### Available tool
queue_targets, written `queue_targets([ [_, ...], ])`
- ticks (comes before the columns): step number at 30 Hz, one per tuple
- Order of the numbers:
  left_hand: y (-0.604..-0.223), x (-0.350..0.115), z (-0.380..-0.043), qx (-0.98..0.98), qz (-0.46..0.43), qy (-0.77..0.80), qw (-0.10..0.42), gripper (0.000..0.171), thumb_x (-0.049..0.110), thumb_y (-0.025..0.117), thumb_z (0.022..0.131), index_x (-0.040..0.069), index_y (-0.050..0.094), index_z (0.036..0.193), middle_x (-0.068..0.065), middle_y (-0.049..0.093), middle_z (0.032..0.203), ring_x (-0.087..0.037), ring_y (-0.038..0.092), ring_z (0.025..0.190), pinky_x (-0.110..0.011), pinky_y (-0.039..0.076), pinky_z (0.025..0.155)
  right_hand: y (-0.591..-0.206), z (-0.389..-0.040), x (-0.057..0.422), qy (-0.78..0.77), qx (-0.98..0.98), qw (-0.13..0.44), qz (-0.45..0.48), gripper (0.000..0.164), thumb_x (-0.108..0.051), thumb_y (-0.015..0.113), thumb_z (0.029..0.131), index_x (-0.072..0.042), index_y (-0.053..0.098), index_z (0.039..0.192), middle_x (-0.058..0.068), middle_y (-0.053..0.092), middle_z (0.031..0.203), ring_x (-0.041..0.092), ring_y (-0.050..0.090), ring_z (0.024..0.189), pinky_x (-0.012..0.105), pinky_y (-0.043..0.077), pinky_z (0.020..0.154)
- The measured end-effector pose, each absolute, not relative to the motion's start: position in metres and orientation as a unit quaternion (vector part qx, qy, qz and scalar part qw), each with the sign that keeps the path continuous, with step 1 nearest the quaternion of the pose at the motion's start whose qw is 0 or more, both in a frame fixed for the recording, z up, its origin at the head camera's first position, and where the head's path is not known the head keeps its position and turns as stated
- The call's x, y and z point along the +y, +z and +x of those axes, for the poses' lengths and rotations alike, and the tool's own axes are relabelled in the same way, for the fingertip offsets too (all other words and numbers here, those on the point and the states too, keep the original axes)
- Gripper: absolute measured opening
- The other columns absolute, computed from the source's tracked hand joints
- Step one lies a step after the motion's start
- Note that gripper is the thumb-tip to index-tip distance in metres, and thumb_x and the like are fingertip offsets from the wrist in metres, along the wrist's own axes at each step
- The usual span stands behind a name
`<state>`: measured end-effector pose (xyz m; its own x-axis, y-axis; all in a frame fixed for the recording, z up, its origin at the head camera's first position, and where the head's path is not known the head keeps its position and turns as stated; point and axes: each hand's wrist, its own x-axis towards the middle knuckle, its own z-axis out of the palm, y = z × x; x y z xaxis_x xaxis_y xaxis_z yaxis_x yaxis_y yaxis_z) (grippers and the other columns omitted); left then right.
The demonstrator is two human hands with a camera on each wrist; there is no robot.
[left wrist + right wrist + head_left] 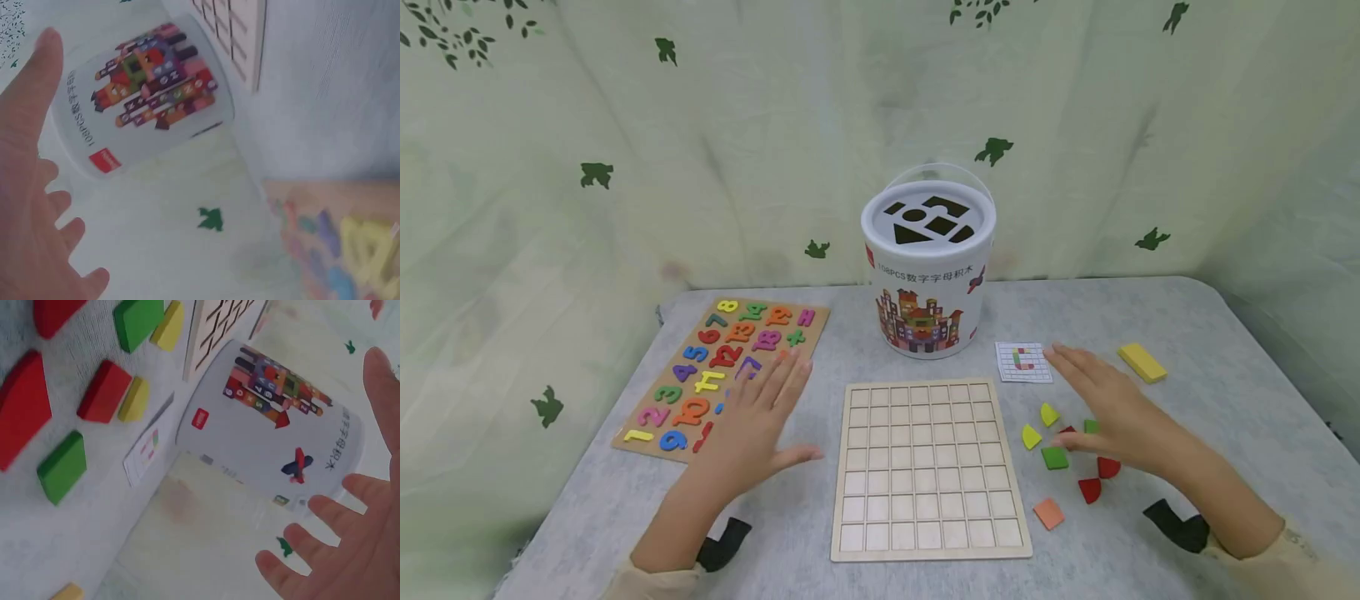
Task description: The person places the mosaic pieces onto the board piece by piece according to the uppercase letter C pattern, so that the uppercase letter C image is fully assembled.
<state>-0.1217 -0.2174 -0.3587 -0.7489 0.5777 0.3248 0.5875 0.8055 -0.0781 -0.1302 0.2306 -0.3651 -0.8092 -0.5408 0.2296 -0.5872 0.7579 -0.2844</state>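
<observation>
Both our L hand (752, 437) & R hand (1123, 425) have fingers out, thumbs wide, holding nthg. L's left of the grid board (927, 482), R's off its right side; col. tiles (1055, 458) lie right of board too, about R thumb, so R hand's nearer. Farther: pic card (1022, 363) by board's far right corner, near R fingertips; yellow bar (1142, 363) well right of board, long axis slanted; bucket (928, 275) behind board
</observation>
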Motion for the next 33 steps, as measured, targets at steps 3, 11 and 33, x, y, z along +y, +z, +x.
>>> queue_targets([
  [3, -0.376, -0.210, -0.119, -0.923, -0.331, -0.056, 0.186, 0.096, 0.070, 0.039, 0.078, 0.005, 0.013, 0.144, -0.013, 0.009, 0.149, -0.031, 0.011, 0.133, -0.053, 0.011, 0.104, -0.375, -0.130, 0.223, 0.216, -0.930, 0.027, 0.297, 0.097, -0.033, 0.077, 0.069, -0.010, 0.020, 0.144, 0.014, 0.028, 0.142, 0.036, 0.030, 0.124, 0.054, 0.033, 0.093],
  [11, -0.412, -0.189, -0.106, -0.947, -0.290, -0.107, 0.086, 0.097, 0.059, 0.058, 0.076, 0.001, 0.018, 0.142, -0.014, 0.017, 0.146, -0.029, 0.021, 0.131, -0.045, 0.025, 0.102, -0.405, -0.131, 0.212, 0.285, -0.916, -0.037, 0.281, 0.080, -0.024, 0.073, 0.075, -0.003, 0.029, 0.138, 0.016, 0.036, 0.137, 0.034, 0.036, 0.122, 0.051, 0.034, 0.094],
  [33, -0.447, -0.189, -0.091, -0.926, -0.190, -0.314, -0.085, 0.069, 0.034, 0.058, 0.087, 0.006, 0.026, 0.142, -0.007, 0.022, 0.146, -0.026, 0.019, 0.132, -0.044, 0.023, 0.103, -0.435, -0.136, 0.210, 0.295, -0.916, -0.052, 0.269, 0.030, -0.005, 0.067, 0.080, -0.005, 0.061, 0.109, 0.004, 0.055, 0.108, 0.018, 0.053, 0.095, 0.032, 0.047, 0.077],
])
